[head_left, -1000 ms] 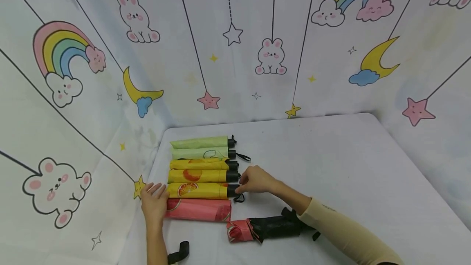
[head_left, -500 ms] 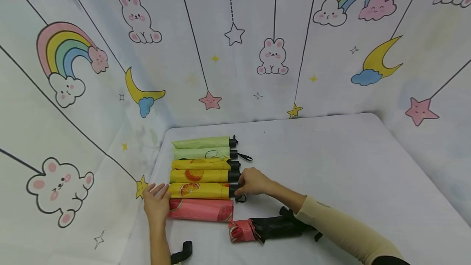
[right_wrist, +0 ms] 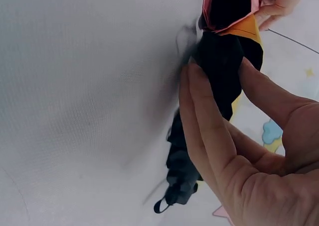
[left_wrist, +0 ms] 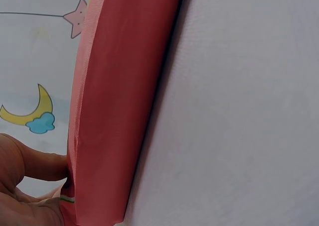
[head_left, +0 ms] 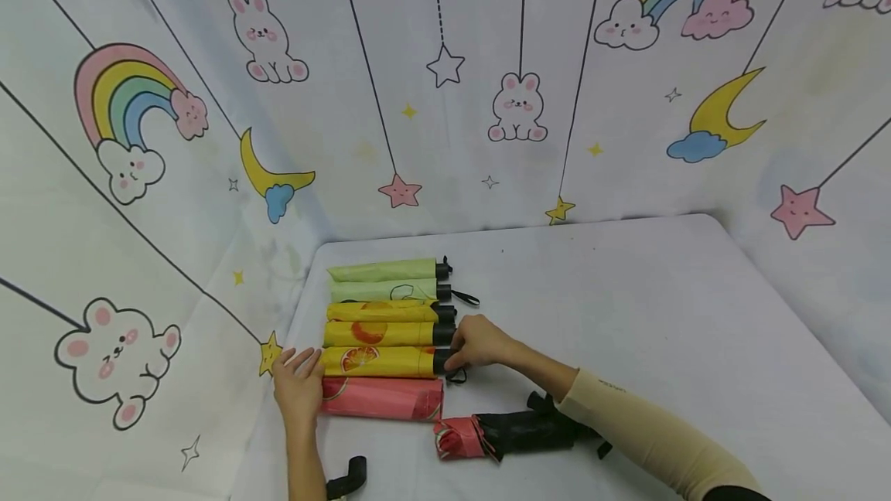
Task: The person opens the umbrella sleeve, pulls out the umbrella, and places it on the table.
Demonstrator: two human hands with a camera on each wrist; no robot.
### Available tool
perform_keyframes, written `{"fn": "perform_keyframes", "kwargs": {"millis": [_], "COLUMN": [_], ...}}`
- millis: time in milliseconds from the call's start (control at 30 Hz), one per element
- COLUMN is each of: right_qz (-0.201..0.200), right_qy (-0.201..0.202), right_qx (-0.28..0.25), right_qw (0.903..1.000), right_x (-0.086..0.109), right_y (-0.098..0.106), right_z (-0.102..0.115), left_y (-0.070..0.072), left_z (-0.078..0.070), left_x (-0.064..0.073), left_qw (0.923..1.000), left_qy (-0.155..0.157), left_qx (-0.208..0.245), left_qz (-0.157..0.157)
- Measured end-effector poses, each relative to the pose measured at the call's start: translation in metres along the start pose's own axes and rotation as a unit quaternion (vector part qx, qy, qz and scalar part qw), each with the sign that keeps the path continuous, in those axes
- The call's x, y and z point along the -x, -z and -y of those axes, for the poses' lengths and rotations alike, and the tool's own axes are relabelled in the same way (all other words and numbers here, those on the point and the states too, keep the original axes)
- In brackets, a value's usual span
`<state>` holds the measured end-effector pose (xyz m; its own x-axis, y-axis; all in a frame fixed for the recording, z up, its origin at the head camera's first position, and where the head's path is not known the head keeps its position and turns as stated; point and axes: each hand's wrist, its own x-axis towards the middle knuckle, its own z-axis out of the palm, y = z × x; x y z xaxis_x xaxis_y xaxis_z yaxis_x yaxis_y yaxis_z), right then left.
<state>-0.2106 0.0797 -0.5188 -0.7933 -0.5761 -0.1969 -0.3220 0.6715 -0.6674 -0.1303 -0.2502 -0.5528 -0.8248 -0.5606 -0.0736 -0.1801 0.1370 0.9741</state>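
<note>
Several folded umbrellas lie in a row, their black handles to the right. In the head view my right hand (head_left: 483, 342) pinches the black handle (head_left: 442, 362) of the nearest yellow umbrella (head_left: 383, 362), which has an orange-slice print. The right wrist view shows thumb and fingers on either side of that black handle (right_wrist: 222, 66). My left hand (head_left: 298, 393) rests against the left ends of this umbrella and the red piece (head_left: 383, 398) below it, fingers fairly straight. In the left wrist view the thumb touches the red fabric (left_wrist: 122, 101). Its right end looks hollow, like a sleeve.
Two more yellow umbrellas (head_left: 379, 333) and two light green ones (head_left: 383, 290) lie farther back. A red-and-black folded umbrella (head_left: 529, 431) lies under the right forearm. A black curved handle (head_left: 356, 474) shows at the front left. Printed cloth walls (head_left: 445, 138) enclose the white table (head_left: 592, 292).
The head view has shifted slightly, moving everything a little to the right. Both hands stay at nearly the same places on the umbrellas, and the row has not visibly moved.
</note>
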Motion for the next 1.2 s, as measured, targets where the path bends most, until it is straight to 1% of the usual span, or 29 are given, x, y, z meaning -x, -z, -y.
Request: {"fn": "perform_keyframes", "kwargs": {"millis": [233, 333, 433, 600, 667, 867, 1000, 1100, 1200], "right_qz": [-0.001, 0.003, 0.002, -0.018, -0.024, -0.032, -0.045, -0.056, -0.061], "right_qy": [-0.023, -0.03, -0.029, -0.019, -0.02, -0.026, -0.04, -0.052, -0.062], "right_qx": [-0.055, -0.09, -0.118, -0.115, -0.123, -0.173, -0.189, -0.212, -0.244], "right_qw": [0.9982, 0.9955, 0.9926, 0.993, 0.9919, 0.984, 0.9801, 0.9742, 0.9658], "right_x": [0.003, 0.006, 0.008, 0.01, 0.01, 0.013, 0.016, 0.017, 0.018], "right_y": [0.002, 0.002, 0.003, 0.003, 0.002, 0.0, 0.001, 0.002, 0.003], "right_z": [0.001, 0.003, 0.006, 0.007, 0.007, 0.009, 0.01, 0.01, 0.01], "left_y": [0.0, 0.0, 0.0, 0.0, 0.0, 0.0, 0.0, 0.0, 0.0], "left_z": [-0.002, -0.002, -0.001, 0.002, 0.002, 0.001, 0.0, 0.001, 0.002], "left_x": [0.001, 0.001, 0.001, -0.002, -0.002, -0.002, -0.002, -0.001, -0.001], "left_qw": [0.9999, 0.9999, 0.9999, 0.9998, 0.9998, 0.9998, 0.9998, 0.9997, 0.9995], "left_qy": [0.009, 0.01, 0.008, 0.011, 0.012, 0.013, 0.012, 0.014, 0.015], "left_qx": [-0.008, -0.012, -0.01, -0.011, -0.014, -0.01, -0.01, -0.015, -0.019], "left_qz": [-0.002, -0.005, -0.008, -0.012, -0.012, -0.012, -0.013, -0.016, -0.018]}}
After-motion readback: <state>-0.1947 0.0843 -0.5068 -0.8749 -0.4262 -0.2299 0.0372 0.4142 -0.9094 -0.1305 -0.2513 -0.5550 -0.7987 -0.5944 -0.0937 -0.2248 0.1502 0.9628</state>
